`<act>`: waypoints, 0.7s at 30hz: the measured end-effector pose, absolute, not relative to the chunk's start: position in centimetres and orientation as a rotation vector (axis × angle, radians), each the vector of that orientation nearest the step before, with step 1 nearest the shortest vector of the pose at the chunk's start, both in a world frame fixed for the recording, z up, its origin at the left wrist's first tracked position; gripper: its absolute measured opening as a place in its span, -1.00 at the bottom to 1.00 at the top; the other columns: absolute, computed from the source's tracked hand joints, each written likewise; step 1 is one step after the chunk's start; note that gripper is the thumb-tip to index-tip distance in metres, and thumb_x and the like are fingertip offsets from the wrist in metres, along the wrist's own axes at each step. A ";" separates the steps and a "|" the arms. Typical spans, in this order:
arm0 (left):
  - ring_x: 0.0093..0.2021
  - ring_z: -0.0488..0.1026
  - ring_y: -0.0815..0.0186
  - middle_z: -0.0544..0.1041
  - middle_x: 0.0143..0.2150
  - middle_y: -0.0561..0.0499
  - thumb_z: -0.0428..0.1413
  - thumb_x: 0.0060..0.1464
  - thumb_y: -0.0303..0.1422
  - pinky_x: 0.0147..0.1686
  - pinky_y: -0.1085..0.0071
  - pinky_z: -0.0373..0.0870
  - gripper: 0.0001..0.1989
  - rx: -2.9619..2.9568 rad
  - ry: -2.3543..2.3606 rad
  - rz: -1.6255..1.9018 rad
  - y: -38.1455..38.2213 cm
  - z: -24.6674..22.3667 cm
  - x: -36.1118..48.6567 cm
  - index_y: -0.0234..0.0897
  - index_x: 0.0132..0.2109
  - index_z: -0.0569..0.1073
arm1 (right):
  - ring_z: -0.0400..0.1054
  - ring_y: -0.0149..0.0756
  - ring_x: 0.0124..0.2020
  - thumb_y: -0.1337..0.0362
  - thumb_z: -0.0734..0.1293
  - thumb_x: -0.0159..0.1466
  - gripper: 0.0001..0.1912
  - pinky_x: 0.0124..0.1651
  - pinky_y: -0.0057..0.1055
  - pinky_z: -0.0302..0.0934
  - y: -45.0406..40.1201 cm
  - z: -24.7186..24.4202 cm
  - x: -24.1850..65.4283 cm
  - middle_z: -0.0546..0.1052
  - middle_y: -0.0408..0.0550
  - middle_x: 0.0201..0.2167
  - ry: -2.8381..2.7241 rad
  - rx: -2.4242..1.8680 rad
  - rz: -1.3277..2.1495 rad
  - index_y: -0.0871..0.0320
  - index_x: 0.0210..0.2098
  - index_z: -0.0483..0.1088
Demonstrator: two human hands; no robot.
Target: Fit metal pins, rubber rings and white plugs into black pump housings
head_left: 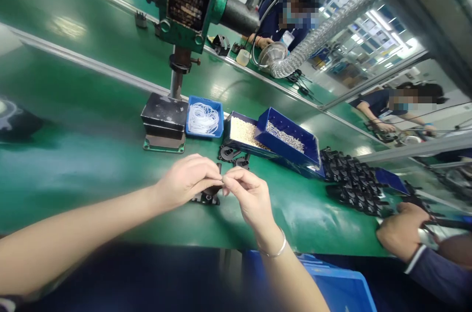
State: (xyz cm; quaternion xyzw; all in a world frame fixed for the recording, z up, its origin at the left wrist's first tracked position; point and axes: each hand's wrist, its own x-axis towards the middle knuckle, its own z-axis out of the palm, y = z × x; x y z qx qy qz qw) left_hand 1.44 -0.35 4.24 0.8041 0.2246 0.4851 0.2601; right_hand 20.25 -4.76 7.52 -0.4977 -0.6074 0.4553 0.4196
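Note:
My left hand (193, 177) and my right hand (249, 191) meet fingertip to fingertip over the green mat. Both are closed in a pinch, and whatever sits between the fingertips is too small to make out. Just beneath them lies a black plastic part (206, 199), partly covered by my fingers. Beyond my hands rest two black round parts (229, 153) with short spouts. Behind these stand a small blue tray of clear rings (203, 119), a bin of cream-coloured small pieces (243, 132) and a blue bin of small metal pins (285, 137).
A green press (190, 2) rises over a black block (164, 115) at left. Rows of black parts (354, 181) cover the right side, near a co-worker's hand (401, 231). A blue crate (342, 287) stands below the table edge. Two people work across the bench.

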 end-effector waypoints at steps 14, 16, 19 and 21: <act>-0.26 0.56 0.30 0.64 -0.23 0.03 0.04 0.31 -0.41 -0.23 0.35 0.40 -0.83 2.541 0.654 0.910 3.7 3.1 1.2 -0.28 -0.21 0.52 | 0.24 -0.35 -0.60 0.25 0.54 -0.02 -0.84 -0.41 -0.39 0.13 12.7 10.6 39.1 0.43 -0.16 -0.70 -1.768 -2.285 0.343 0.23 -0.54 0.56; -0.30 0.53 0.31 0.63 -0.25 0.02 -0.01 0.32 -0.45 -0.24 0.34 0.37 -0.80 2.640 0.623 0.856 3.7 2.9 1.3 -0.29 -0.22 0.50 | 0.17 -0.41 -0.65 0.27 0.55 -0.07 -0.81 -0.47 -0.41 0.06 13.2 9.8 39.7 0.36 -0.21 -0.77 -1.773 -2.283 0.401 0.23 -0.64 0.52; -0.33 0.48 0.31 0.60 -0.27 -0.01 -0.08 0.32 -0.53 -0.23 0.33 0.35 -0.74 2.792 0.586 0.744 3.8 2.9 1.5 -0.30 -0.22 0.49 | 0.17 -0.43 -0.64 0.25 0.52 -0.02 -0.82 -0.49 -0.42 0.03 12.9 8.9 39.8 0.40 -0.21 -0.72 -1.743 -2.248 0.445 0.23 -0.61 0.53; -0.33 0.47 0.30 0.59 -0.27 -0.03 -0.08 0.31 -0.55 -0.21 0.32 0.35 -0.73 2.851 0.556 0.690 3.8 3.1 1.6 -0.31 -0.23 0.49 | 0.19 -0.43 -0.64 0.24 0.51 -0.01 -0.82 -0.50 -0.43 0.03 12.7 8.6 39.9 0.43 -0.19 -0.70 -1.704 -2.211 0.466 0.24 -0.57 0.54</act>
